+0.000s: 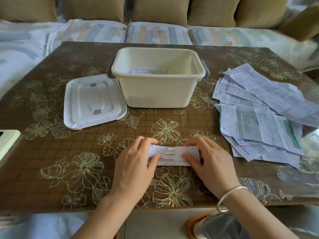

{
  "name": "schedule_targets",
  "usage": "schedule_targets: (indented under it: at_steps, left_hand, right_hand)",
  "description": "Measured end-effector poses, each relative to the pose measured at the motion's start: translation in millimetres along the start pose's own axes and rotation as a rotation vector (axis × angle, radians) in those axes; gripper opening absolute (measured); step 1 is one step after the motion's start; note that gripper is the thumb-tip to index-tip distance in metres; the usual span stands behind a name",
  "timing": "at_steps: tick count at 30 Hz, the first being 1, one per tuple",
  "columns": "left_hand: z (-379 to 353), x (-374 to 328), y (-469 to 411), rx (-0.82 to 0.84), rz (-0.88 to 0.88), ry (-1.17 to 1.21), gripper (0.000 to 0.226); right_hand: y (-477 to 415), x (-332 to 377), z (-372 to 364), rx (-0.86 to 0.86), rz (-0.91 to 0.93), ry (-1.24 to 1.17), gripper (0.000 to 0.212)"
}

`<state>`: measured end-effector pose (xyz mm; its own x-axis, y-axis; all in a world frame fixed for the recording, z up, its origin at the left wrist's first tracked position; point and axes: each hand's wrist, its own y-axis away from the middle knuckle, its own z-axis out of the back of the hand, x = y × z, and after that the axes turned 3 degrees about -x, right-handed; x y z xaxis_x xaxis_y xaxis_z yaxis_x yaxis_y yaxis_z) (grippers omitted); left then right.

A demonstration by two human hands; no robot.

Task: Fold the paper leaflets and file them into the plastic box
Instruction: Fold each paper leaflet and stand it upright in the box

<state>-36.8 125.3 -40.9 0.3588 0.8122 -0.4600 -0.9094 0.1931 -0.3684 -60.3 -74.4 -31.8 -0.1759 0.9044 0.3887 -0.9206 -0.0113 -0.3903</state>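
Brown floral covering is spread over the table (69,152), and a cushioned sofa (155,33) is seen beyond its twelve o'clock edge. At six o'clock, a narrow printed leaflet (172,155) is held across the tabletop. Its nine o'clock end is pinched by the left hand (136,163), fingers curled over the top edge and thumb laid on the print. Its three o'clock end is pinched in the same narrow way by the right hand (208,161), where a silver bracelet (229,195) is worn.

The fold in hand is judged to be best done by bringing the two ends together, matching the corners first, and only then running a thumb along the crease so that it is set flat.

The leaflet appears as a thin white strip, already creased lengthwise, with dense small text. Its left end is lifted slightly and curved.

The plastic box (155,94), cream and open, is set at twelve o'clock, with a few folded leaflets (150,70) lying inside. Its lid (93,100) is laid at ten o'clock, touching the box. A loose pile of unfolded leaflets (259,118) is spread at three o'clock.
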Motion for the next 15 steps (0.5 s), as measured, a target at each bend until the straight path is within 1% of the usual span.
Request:
schedule_targets:
  at_steps: [2, 5, 8, 11, 13, 15]
  left_hand:
    - [-0.2, -0.6, 1.3, -0.021, -0.015, -0.017, 0.04]
    - [0.8, -2.0, 2.3, -0.079, -0.064, -0.085, 0.041]
    - [1.9, -6.0, 1.8, -0.109, -0.115, -0.156, 0.033]
    - [-1.3, -10.0, 2.3, -0.095, -0.157, -0.156, 0.022]
    - [-3.0, -11.3, 2.6, -0.066, -0.152, -0.128, 0.023]
    - [-4.1, -9.3, 1.9, -0.05, -0.117, -0.082, 0.023]
  right_hand:
    - [-1.1, 1.5, 0.2, 0.022, -0.013, 0.017, 0.022]
    - [-4.7, 2.8, 1.2, 0.062, -0.037, 0.057, 0.021]
    - [-14.2, 5.1, 5.8, 0.14, -0.059, 0.1, 0.018]
    - [-24.9, 5.9, 13.3, 0.211, -0.083, 0.09, 0.016]
    - [-30.4, 7.7, 18.3, 0.306, -0.113, 0.092, 0.025]
    - [-35.5, 10.0, 21.3, 0.412, -0.142, 0.134, 0.04]
